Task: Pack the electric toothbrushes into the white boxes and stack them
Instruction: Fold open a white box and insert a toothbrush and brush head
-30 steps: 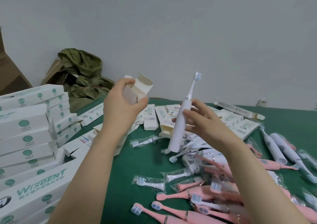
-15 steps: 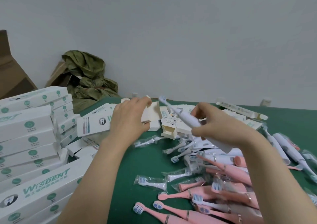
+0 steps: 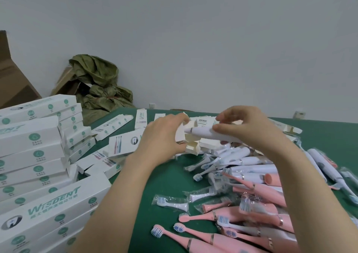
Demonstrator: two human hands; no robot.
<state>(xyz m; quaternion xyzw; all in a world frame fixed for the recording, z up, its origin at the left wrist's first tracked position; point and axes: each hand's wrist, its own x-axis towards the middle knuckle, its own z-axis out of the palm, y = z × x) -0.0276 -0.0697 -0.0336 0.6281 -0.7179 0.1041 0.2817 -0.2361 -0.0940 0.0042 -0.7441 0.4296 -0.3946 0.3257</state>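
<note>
Right hand point(image 3: 249, 130) grips the white toothbrush point(image 3: 207, 133) by the handle. It lies nearly level, narrow end pointing left at the open mouth of the white box point(image 3: 124, 143). Can't tell if the brush head is inside. Left hand point(image 3: 161, 138) is curled round that box near the opening. Both sit far-centre over the green table point(image 3: 170, 185). Stacked boxes point(image 3: 29, 156) at left, pink toothbrushes point(image 3: 251, 223) heaped near right.

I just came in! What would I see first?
The hands in the middle: the right hand points a white toothbrush into an open box held by the left hand. Pink toothbrushes heap at lower right; white boxes stack up on the left.
</note>
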